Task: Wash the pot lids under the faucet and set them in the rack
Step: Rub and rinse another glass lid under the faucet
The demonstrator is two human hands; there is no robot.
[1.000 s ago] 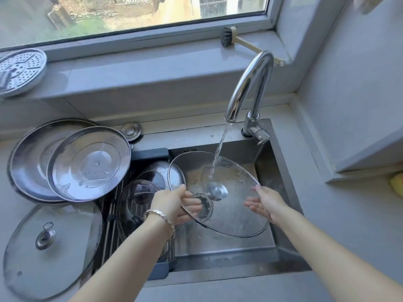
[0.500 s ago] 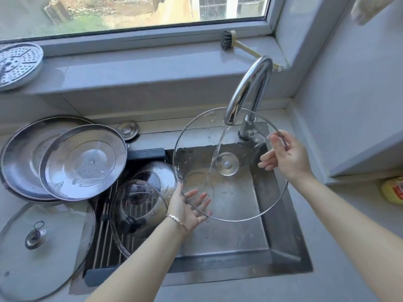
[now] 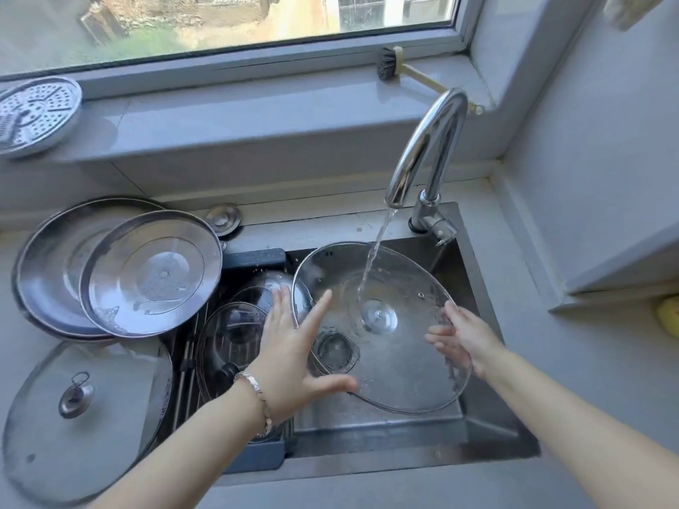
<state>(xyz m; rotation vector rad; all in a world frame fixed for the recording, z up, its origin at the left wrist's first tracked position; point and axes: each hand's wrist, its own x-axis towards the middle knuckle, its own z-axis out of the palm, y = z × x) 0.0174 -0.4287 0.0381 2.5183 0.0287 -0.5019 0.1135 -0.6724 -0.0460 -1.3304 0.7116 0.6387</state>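
We hold the glass lid [image 3: 389,347] over the sink [image 3: 488,427] under the faucet [image 3: 426,148]: left hand [image 3: 294,354] splayed on its left rim, right hand [image 3: 464,339] gripping the right rim; the rack [image 3: 253,259] lies left, nearer our left hand.

There was one camera, worn on the person's head. It looked forward and down, close over the sink [image 3: 488,427] in the middle, with the window [image 3: 227,27] along the top.

1. A round metal plate with holes [image 3: 35,113] sits on the window ledge [image 3: 257,115]
2. A brush [image 3: 389,62] lies there too
3. A yellow thing [image 3: 668,317] is at the right edge
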